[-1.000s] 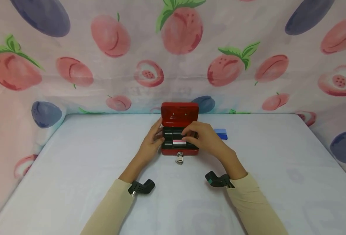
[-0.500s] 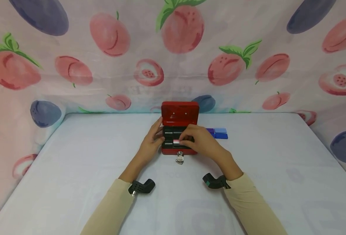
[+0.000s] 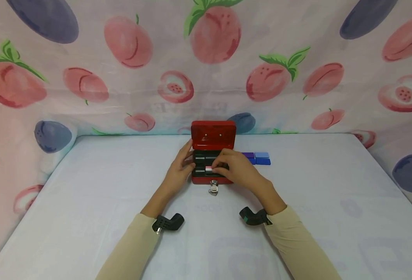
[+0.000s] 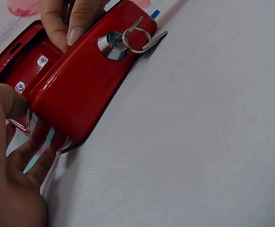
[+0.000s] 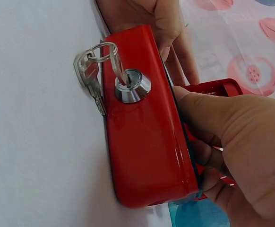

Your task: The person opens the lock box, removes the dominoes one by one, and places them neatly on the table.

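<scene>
A red cash box (image 3: 211,180) stands with its lid (image 3: 213,135) raised at the back, showing a black inner tray (image 3: 199,160). My left hand (image 3: 178,171) grips its left end, thumb at the rim and fingers spread along the outer side. Inside the tray, toward the front, lies a small pink-and-white piece (image 3: 208,169). Thumb and fingers of my right hand (image 3: 239,168) pinch near its right end and hide part of it. In the right wrist view the box's front wall covers the fingertips. Keys (image 5: 93,75) on a ring hang from the front lock (image 5: 133,86).
Right of the box, partly behind my right hand, lie several flat pieces: a purple tile (image 3: 248,155), a light blue tile (image 3: 262,154) and a darker blue tile (image 3: 263,161). The white table (image 3: 122,186) ends at a fruit-print cloth (image 3: 139,93) behind the box.
My right hand has shifted slightly left over the tray and its fingertips have come together on the pink-and-white piece, uncovering more tiles. The left hand keeps its place on the box.
</scene>
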Motion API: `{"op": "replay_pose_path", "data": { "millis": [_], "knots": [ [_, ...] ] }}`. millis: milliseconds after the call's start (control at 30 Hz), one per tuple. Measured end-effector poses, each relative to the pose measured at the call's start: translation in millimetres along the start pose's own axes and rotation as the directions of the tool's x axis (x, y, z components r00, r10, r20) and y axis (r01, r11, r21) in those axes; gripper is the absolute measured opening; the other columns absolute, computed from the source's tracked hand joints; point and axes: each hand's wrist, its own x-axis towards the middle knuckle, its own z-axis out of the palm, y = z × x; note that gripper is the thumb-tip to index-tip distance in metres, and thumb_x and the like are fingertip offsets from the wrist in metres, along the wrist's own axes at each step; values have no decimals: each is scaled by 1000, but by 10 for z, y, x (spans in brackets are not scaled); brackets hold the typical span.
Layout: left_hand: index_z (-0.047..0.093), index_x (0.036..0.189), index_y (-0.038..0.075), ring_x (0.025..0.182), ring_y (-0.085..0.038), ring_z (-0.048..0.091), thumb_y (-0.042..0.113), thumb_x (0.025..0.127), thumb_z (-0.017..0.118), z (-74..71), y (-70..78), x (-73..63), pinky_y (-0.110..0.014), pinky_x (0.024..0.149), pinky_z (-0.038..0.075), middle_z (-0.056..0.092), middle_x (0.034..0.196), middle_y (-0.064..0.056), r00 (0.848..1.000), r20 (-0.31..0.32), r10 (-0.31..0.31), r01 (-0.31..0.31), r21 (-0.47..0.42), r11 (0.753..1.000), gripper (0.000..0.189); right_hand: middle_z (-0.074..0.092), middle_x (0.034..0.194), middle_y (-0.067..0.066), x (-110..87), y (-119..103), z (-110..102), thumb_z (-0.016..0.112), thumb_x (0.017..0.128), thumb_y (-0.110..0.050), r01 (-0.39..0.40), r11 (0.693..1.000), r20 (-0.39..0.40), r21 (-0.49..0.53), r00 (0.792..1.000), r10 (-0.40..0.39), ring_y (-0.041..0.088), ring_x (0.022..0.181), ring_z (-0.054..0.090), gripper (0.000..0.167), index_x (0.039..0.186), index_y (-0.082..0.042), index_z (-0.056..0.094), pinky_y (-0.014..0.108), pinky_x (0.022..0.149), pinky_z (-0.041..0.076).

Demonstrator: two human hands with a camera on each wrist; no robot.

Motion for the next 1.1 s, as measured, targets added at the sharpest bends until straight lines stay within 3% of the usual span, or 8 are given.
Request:
{"op": "replay_pose_path", "data": {
  "millis": [1100],
  "knots": [
    [18,153,6,133,-39,34,-9,93,45,-4,9,0,-48,107,33,17,157,-14,1000,0,-25,25,10,1000,67,53,85,-4,8,-48,35,74,85,-19,-11,997,-21,-70,1000,9,12,76,50,5,87,-15,75,26,68,47]
  ]
}}
